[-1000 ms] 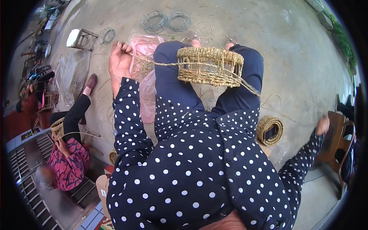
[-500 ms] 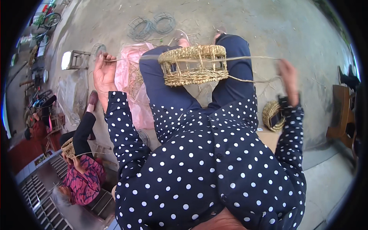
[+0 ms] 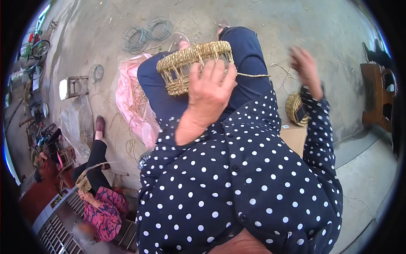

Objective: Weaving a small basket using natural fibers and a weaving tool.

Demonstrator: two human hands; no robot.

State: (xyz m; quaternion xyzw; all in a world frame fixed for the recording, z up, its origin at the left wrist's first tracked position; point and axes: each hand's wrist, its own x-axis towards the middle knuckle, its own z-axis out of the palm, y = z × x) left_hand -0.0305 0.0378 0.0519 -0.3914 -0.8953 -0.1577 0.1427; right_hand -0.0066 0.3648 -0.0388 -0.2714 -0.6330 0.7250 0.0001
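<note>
So the round half-woven straw basket on its wire frame (image 3: 192, 65) is sitting on the person's lap, across the dark blue trousers. The left hand (image 3: 208, 91) is laid over the basket's near rim, fingers (image 3: 213, 72) spread fairly wide and resting on the weave, not curled around anything I can make out. The right hand (image 3: 305, 67) is up in the air off to the side, blurred, so can't tell if its grip is pinching anything. A thin straw cord (image 3: 253, 75) runs from the basket toward it. A finished little round straw basket (image 3: 296, 108) sits on the concrete floor (image 3: 270, 25) nearby, pink plastic sheet (image 3: 129, 97) on the other side.
</note>
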